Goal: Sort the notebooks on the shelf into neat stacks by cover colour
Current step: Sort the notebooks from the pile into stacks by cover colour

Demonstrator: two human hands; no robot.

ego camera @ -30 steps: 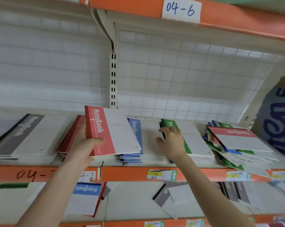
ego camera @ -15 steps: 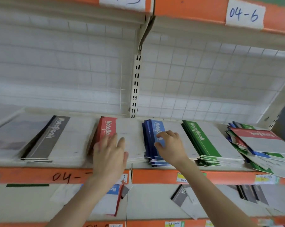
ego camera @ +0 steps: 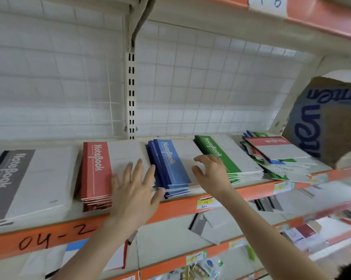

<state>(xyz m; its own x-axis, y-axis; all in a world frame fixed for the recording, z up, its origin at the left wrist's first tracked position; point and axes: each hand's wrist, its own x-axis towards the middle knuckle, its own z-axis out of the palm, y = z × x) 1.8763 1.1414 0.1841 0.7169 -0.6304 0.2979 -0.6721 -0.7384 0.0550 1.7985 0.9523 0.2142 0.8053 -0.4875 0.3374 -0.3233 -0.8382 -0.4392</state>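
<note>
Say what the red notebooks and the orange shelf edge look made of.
Red notebooks: paper with matt card covers, judging by thin stacked white page edges and no glare. Orange shelf edge: probably painted metal, smooth with a faint sheen.

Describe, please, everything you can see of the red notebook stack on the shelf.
The red notebook stack lies flat on the shelf, between the grey stack and the blue stack. Its top cover, seemingly card, has a red band on the left printed NoteBook in white; the rest is white. The edges look fairly even. The left hand, fingers spread, lies over the white part.
</note>
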